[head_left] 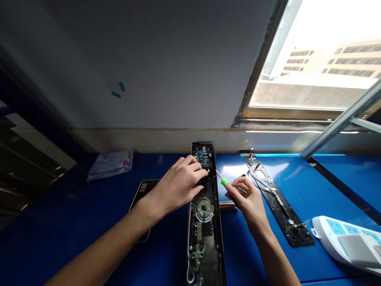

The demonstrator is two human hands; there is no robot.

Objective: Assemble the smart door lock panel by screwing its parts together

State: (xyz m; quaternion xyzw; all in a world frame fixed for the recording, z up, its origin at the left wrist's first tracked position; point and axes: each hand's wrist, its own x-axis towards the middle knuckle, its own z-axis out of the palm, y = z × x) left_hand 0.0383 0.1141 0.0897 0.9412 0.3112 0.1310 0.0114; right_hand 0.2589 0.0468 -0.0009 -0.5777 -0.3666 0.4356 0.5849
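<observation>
A long black housing (219, 238), which looks like an electronic door lock with its inside exposed, lies lengthwise before me. A blue circuit board (205, 159) sits at its far end, and a round metal part (204, 208) lies farther down. My left hand (183, 180) reaches over the housing just below the board, fingers bent down into it around a dark part; what they grip is hidden. My right hand (245, 196), beside the housing, is closed on a screwdriver (224, 182) with a bright green collar. Its thin shaft points up and left toward the housing's right edge.
A black perforated plate (279, 206) with a pale cable lies at right. Nearer is a white power strip (330, 234) with a plugged-in adapter. A phone (146, 186) lies partly under my left forearm. A lilac packet (110, 165) rests by the wall.
</observation>
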